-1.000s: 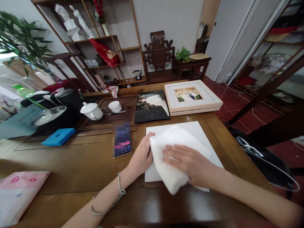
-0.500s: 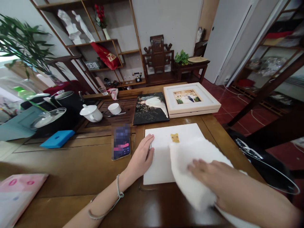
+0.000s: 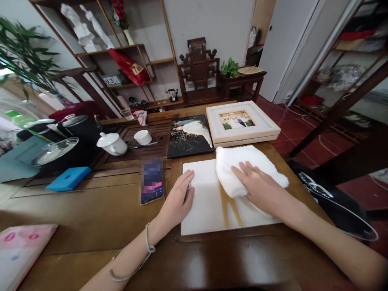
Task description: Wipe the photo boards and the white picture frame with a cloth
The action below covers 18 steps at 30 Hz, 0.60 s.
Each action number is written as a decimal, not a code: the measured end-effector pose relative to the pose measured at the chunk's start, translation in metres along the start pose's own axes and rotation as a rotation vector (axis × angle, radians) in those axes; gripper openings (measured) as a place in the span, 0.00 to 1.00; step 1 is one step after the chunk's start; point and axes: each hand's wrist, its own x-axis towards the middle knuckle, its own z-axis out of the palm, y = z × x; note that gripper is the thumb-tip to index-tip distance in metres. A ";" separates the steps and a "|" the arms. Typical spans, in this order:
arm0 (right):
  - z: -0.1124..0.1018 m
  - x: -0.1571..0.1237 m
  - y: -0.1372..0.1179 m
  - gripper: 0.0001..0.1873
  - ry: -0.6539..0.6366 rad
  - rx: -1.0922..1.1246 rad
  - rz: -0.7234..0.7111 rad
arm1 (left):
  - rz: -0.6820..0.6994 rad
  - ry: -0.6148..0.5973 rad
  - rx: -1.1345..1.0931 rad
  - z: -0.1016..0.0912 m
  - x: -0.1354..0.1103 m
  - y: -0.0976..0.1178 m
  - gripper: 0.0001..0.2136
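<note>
A white panel (image 3: 201,210) lies flat on the wooden table. It bears a golden-yellow figure (image 3: 224,206), whose two leg-like strips show while its upper part is covered. Over the panel's upper right is a fluffy white towel (image 3: 263,161), bunched under my right hand (image 3: 254,184), which presses and grips it with bent fingers. My left hand (image 3: 182,194) rests along the panel's left edge, fingers stretched out and touching it; a bracelet hangs on that wrist. To the left of this hand lies a phone (image 3: 152,182) with a blurred screen.
Beyond the panel lie a dark photo panel (image 3: 189,137) and a pale framed picture (image 3: 242,135). A white lidded bowl (image 3: 112,144), a white cup (image 3: 142,138) and a blue box (image 3: 68,179) stand left. A pink-and-white packet (image 3: 24,252) lies at the near left.
My right hand has moved the towel away from me, toward the panel's far edge. The figure's face is now covered and its leg-like strips are uncovered. My left hand stays at the edge.
</note>
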 end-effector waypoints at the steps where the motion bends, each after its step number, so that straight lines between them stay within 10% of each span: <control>1: -0.004 -0.010 -0.006 0.37 -0.022 -0.036 -0.009 | -0.003 0.002 0.000 0.000 0.000 0.000 0.20; 7: -0.041 -0.060 -0.037 0.40 -0.163 0.083 -0.233 | -0.024 -0.001 -0.005 0.001 -0.001 -0.001 0.21; 18: 0.000 0.015 0.011 0.36 0.048 0.042 0.017 | 0.014 0.026 -0.014 0.003 -0.002 -0.003 0.21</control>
